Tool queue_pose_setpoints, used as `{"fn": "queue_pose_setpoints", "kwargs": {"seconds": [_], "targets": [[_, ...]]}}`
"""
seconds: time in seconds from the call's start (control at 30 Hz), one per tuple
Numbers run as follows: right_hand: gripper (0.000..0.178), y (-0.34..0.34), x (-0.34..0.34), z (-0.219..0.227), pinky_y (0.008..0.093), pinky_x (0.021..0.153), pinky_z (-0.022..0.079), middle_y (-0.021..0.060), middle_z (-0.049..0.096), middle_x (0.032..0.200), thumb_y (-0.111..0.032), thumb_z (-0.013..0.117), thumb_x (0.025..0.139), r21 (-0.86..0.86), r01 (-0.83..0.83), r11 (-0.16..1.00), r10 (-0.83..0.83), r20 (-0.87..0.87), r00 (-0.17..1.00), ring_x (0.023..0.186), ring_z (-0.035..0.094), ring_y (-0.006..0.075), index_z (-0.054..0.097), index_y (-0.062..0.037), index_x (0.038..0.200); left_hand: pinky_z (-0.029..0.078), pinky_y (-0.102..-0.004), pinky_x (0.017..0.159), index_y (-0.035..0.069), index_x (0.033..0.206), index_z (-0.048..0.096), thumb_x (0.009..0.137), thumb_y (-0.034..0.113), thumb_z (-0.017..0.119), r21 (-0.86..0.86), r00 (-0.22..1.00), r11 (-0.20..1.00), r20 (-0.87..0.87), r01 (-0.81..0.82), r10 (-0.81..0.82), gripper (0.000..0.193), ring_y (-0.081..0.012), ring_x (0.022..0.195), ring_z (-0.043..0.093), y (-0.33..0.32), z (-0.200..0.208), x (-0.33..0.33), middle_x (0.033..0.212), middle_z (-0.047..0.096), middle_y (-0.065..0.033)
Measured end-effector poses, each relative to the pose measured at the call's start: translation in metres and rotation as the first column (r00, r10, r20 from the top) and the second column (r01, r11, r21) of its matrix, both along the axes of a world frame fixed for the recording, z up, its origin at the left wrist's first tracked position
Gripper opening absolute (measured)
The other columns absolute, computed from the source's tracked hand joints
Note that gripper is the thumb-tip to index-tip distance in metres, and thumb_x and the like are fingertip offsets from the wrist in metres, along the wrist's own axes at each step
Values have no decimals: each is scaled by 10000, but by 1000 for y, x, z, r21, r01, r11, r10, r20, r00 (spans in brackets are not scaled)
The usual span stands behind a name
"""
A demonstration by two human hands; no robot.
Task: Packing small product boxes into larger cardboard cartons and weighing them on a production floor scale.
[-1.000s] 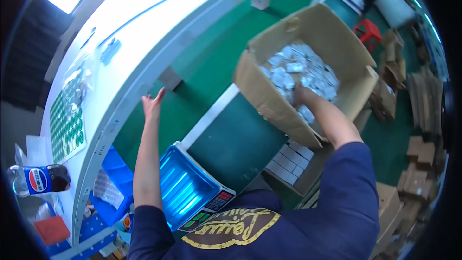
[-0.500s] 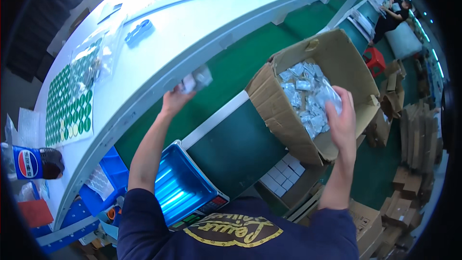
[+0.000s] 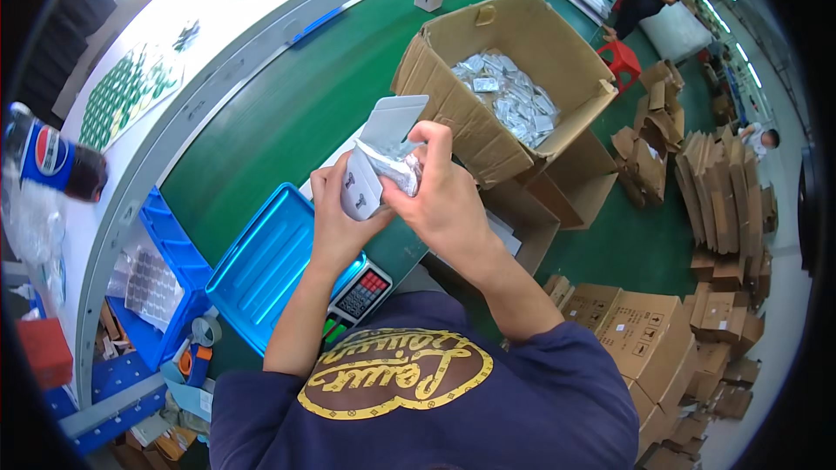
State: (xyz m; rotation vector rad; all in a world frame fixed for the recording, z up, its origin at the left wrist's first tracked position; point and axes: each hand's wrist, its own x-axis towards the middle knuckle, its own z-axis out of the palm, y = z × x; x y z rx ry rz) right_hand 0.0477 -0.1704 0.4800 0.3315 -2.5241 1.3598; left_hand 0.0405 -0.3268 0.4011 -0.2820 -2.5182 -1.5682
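Note:
Close in front of my body, my left hand (image 3: 335,222) is closed round a small white paper box (image 3: 359,187) whose top flaps stand up. My right hand (image 3: 448,200) pinches a crinkled silvery plastic packet (image 3: 402,176) at the mouth of that box. The packet's lower part is hidden by the box and fingers, so how deep it sits I cannot tell. Beyond my right hand stands a large open cardboard carton (image 3: 461,122) with many similar silvery packets (image 3: 522,109) inside.
A scale with a blue tray (image 3: 261,261) and keypad (image 3: 361,293) lies below my left forearm. The white bench (image 3: 209,26) curves along the left, holding a dark drink bottle (image 3: 65,157) and green round stickers (image 3: 122,96). Brown cartons (image 3: 623,331) are stacked at right.
My right hand has come out of the carton with a packet. My left hand has moved back from near the bench edge, and both hands now meet at the white box.

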Motion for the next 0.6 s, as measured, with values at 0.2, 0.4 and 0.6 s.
{"fn": "queue_pose_setpoints", "kwargs": {"seconds": [0.2,0.4,0.6], "targets": [[348,0,34,22,394,705,515,187,600,932,-82,662,855,176,-167,970,184,-83,979,833,639,332,510,-39,1166,413,-390,957,54,1398,374,594,211,883,21,994,998,-92,-64,66,964,-288,1089,447,-17,7,39,1161,440,-134],[586,-9,61,25,403,807,487,158,554,1168,-78,654,835,232,-273,934,282,-8,959,972,595,320,421,-44,1372,450,-399,877,66,1458,271,597,191,886,57,986,996,-150,-71,79,1066,-301,1040,486,-20,9,63,1153,447,-156],[755,-8,75,9,454,1011,344,185,440,1347,-147,786,691,407,-237,882,353,-235,906,1214,433,359,412,-64,1342,489,-395,726,65,1494,177,646,184,854,-75,920,997,-392,-35,2,1092,-335,908,537,-36,-2,82,1101,479,-187]]}}
